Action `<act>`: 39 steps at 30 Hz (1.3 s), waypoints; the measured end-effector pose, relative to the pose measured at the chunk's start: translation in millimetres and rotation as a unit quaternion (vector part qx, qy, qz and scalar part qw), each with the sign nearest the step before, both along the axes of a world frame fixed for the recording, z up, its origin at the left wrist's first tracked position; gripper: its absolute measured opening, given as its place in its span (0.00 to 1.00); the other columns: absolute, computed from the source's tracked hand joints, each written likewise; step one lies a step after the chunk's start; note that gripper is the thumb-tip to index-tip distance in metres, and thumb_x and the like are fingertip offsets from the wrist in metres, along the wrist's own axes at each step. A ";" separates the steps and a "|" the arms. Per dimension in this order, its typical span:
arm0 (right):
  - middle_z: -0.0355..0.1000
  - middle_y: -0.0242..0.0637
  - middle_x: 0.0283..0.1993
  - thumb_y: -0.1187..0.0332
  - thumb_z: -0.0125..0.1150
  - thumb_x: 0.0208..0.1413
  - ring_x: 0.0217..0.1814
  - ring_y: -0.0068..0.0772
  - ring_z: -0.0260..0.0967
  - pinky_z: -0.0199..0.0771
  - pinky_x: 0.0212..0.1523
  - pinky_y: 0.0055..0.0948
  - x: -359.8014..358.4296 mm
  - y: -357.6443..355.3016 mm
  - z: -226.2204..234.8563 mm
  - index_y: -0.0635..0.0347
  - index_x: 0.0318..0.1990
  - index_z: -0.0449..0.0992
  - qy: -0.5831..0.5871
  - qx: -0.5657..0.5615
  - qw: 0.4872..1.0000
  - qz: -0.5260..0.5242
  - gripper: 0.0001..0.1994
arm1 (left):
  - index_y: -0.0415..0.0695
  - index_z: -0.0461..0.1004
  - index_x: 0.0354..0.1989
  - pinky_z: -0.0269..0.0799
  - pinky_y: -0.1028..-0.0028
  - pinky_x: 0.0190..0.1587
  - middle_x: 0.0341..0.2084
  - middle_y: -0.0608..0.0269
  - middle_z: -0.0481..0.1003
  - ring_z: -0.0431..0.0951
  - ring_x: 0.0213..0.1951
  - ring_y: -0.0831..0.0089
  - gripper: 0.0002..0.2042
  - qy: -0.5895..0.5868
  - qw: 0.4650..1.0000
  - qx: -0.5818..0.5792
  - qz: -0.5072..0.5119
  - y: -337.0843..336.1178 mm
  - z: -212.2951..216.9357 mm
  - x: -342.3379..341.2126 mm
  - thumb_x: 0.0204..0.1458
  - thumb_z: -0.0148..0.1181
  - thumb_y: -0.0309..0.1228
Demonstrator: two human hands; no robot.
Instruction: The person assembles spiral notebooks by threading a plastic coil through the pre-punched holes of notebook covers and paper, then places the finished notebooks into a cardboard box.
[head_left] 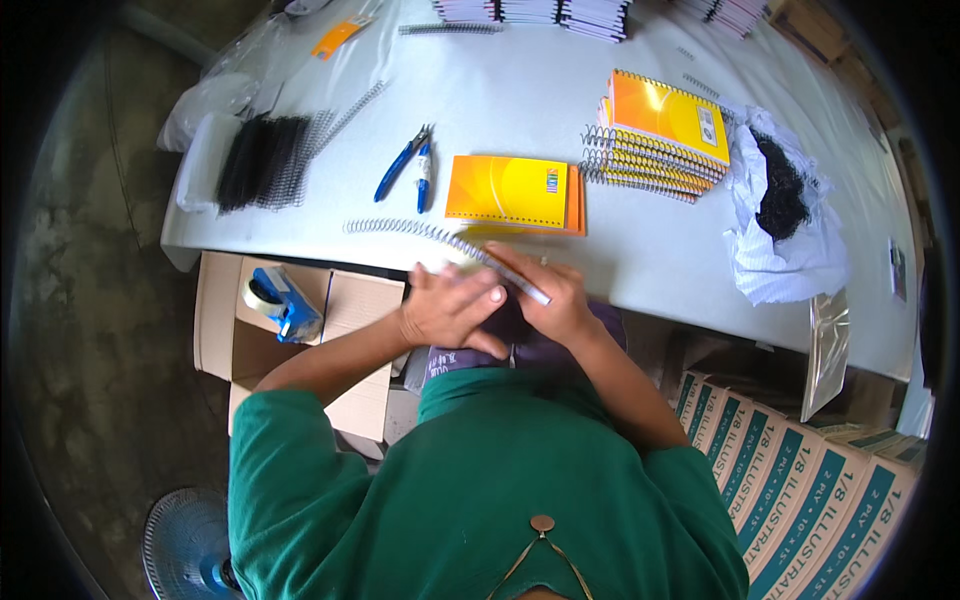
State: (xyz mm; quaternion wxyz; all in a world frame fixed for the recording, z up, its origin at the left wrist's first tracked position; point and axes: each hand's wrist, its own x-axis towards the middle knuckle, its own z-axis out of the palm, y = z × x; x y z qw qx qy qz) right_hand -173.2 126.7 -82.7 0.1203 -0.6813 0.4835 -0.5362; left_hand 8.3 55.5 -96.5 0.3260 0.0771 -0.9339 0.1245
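My right hand (556,298) grips a small notebook (522,280), seen nearly edge-on just off the table's front edge. A long wire coil (400,228) runs along the notebook's edge, and its loose end trails out to the left over the table. Against the coil lies my left hand (455,305), fingers stretched out and slightly blurred. Beyond my hands rests a yellow-orange notebook (510,190) with a row of punched holes, on top of another orange cover. Blue-handled cutting pliers (400,165) and a blue-and-white pen-like tool (423,178) lie to its left.
Coil-bound yellow notebooks (665,120) are stacked at the right, by a white bag (770,265) of black scraps. Black coils (265,165) fill a tray at the left. A tape dispenser (290,305) sits on an open carton (215,320). Boxes (790,480) and a fan (185,545) stand below.
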 end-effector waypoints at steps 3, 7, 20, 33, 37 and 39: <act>0.73 0.42 0.44 0.82 0.53 0.42 0.28 0.39 0.72 0.73 0.31 0.33 5.5 -2.3 -0.4 0.62 0.53 0.67 0.026 -0.031 0.999 0.025 0.25 | 0.33 0.61 0.51 0.59 0.39 0.43 0.45 0.37 0.63 0.63 0.51 0.47 0.42 0.017 0.998 0.060 -0.022 7.6 7.9 -5.9 0.43 0.46 0.65; 0.70 0.43 0.49 0.81 0.55 0.44 0.31 0.41 0.73 0.74 0.33 0.34 -0.2 -10.0 0.1 0.61 0.57 0.63 -0.049 -0.056 0.997 -0.001 0.27 | 0.37 0.67 0.46 0.58 0.41 0.39 0.44 0.37 0.62 0.65 0.46 0.48 0.41 -0.096 0.983 0.140 -0.066 7.1 -0.3 -7.1 0.40 0.45 0.68; 0.70 0.46 0.49 0.72 0.57 0.48 0.46 0.48 0.70 0.69 0.46 0.37 -4.8 -1.8 5.1 0.52 0.65 0.45 -0.122 0.128 0.979 0.103 0.37 | 0.35 0.49 0.61 0.40 0.43 0.55 0.55 0.34 0.53 0.51 0.58 0.41 0.46 0.076 0.988 0.132 0.020 -15.8 31.4 -43.1 0.45 0.39 0.66; 0.67 0.50 0.46 0.80 0.58 0.47 0.47 0.46 0.69 0.70 0.46 0.35 -8.0 -10.8 4.3 0.53 0.63 0.41 -0.214 0.106 0.970 0.049 0.39 | 0.50 0.73 0.36 0.58 0.68 0.43 0.32 0.71 0.74 0.73 0.37 0.73 0.12 -0.128 0.962 0.240 -0.033 -12.7 101.4 -64.8 0.41 0.63 0.36; 0.66 0.49 0.47 0.78 0.59 0.48 0.48 0.41 0.69 0.70 0.47 0.33 -5.8 -13.9 0.8 0.53 0.62 0.41 -0.261 0.110 0.957 0.065 0.38 | 0.48 0.73 0.36 0.57 0.68 0.43 0.30 0.68 0.74 0.72 0.38 0.69 0.11 -0.159 0.963 0.214 -0.047 -22.0 111.5 -68.4 0.43 0.62 0.34; 0.66 0.49 0.48 0.78 0.60 0.47 0.49 0.40 0.69 0.69 0.47 0.33 -6.8 -14.0 -0.6 0.54 0.62 0.42 -0.275 0.110 0.952 0.074 0.38 | 0.48 0.73 0.36 0.57 0.68 0.43 0.31 0.68 0.73 0.72 0.38 0.69 0.11 -0.179 0.954 0.233 -0.053 -21.7 115.2 -69.4 0.43 0.62 0.33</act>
